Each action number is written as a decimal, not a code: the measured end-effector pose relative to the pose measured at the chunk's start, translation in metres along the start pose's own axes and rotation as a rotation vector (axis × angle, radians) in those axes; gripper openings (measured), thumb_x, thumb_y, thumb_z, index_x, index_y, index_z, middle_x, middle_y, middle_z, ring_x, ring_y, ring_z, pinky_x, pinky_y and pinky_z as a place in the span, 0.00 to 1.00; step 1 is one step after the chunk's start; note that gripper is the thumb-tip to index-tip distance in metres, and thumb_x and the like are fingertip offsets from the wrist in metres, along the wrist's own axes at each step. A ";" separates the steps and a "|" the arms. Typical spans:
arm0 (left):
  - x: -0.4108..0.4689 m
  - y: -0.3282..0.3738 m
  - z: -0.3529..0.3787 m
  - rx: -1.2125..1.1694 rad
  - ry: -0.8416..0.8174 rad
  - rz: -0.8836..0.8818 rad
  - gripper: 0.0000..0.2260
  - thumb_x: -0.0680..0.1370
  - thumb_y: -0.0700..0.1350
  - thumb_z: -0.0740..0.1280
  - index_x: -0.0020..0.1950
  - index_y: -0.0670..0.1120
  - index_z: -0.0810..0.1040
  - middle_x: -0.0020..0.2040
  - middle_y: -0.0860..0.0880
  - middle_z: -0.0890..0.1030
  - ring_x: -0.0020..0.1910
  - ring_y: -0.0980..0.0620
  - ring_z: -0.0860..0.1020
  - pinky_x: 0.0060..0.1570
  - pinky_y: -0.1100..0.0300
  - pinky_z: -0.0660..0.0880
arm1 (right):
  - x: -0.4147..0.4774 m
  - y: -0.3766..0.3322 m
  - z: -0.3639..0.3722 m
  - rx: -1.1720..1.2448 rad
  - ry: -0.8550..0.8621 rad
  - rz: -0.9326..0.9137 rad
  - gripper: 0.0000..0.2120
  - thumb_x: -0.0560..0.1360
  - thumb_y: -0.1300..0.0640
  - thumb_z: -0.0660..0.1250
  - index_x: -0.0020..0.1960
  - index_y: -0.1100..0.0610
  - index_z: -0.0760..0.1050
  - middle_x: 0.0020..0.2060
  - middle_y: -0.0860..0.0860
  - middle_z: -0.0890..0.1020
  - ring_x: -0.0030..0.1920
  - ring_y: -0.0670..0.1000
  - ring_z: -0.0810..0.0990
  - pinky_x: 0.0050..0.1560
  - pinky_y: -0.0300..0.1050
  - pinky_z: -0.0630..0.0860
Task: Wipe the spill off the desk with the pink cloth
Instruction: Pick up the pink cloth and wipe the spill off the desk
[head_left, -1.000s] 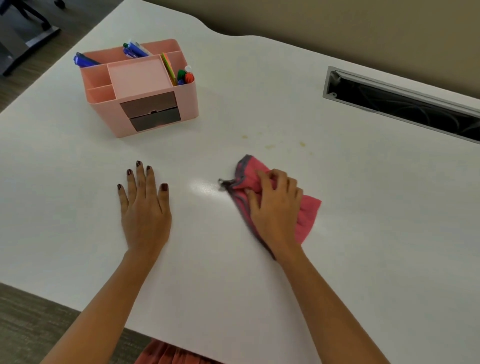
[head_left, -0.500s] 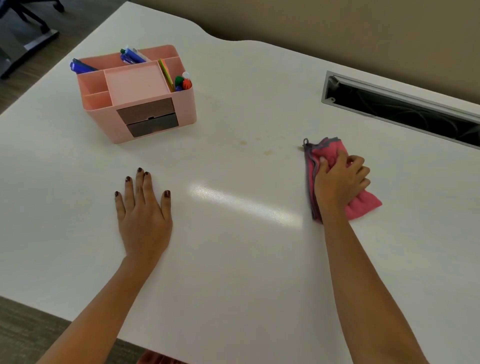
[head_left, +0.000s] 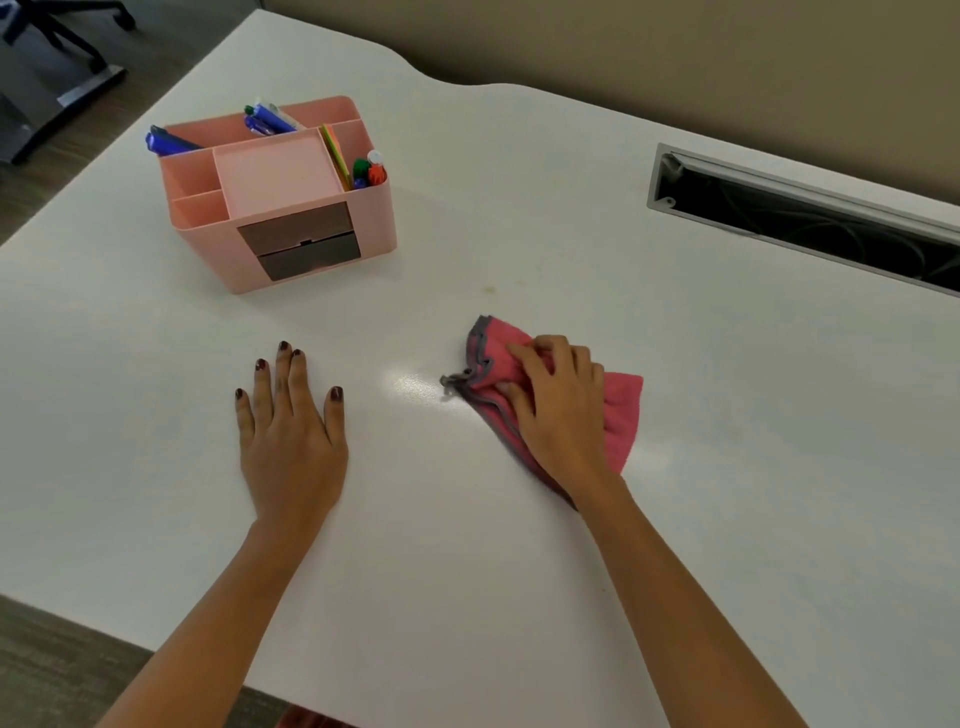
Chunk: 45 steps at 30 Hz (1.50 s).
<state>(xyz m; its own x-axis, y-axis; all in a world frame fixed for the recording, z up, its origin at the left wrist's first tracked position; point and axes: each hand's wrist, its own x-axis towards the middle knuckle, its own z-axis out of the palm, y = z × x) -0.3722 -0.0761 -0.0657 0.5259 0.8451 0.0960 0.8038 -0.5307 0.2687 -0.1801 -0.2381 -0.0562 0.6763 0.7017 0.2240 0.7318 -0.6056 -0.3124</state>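
While the right hand (head_left: 563, 410) bunches the pink cloth (head_left: 618, 410) and the left hand (head_left: 291, 441) lies flat and open on the counter (head_left: 467, 597), a faint spot (head_left: 488, 287) toward the far edge could get missed.

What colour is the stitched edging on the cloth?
Grey, bordering the pink cloth under the right hand; seen in the head view.

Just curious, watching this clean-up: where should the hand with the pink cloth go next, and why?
Probably slide the right hand and pink cloth forward: a faint yellowish spot shows on the desk just beyond the cloth's far edge, not covered by it.
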 end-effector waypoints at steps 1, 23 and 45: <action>0.000 0.000 0.000 0.000 -0.001 0.000 0.28 0.81 0.56 0.45 0.76 0.42 0.56 0.78 0.46 0.57 0.77 0.44 0.53 0.76 0.46 0.49 | -0.004 0.006 -0.003 0.002 0.003 0.003 0.15 0.76 0.50 0.64 0.61 0.52 0.75 0.58 0.51 0.75 0.55 0.54 0.71 0.53 0.48 0.66; 0.001 -0.001 0.002 0.000 -0.004 -0.005 0.26 0.81 0.54 0.47 0.76 0.42 0.55 0.78 0.46 0.57 0.77 0.45 0.53 0.76 0.46 0.50 | 0.148 0.011 0.019 -0.041 0.106 0.442 0.19 0.77 0.47 0.62 0.62 0.59 0.72 0.59 0.57 0.72 0.59 0.59 0.69 0.58 0.52 0.67; -0.001 -0.004 0.004 -0.036 0.014 -0.001 0.25 0.81 0.49 0.45 0.77 0.43 0.55 0.78 0.48 0.56 0.77 0.47 0.52 0.76 0.47 0.49 | 0.059 0.022 0.005 -0.034 0.130 0.309 0.16 0.77 0.50 0.62 0.61 0.58 0.73 0.55 0.56 0.74 0.53 0.57 0.70 0.52 0.50 0.67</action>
<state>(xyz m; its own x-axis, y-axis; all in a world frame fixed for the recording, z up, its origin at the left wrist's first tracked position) -0.3749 -0.0746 -0.0705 0.5207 0.8468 0.1089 0.7939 -0.5272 0.3031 -0.1243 -0.2076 -0.0547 0.8702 0.4303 0.2400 0.4912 -0.7961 -0.3535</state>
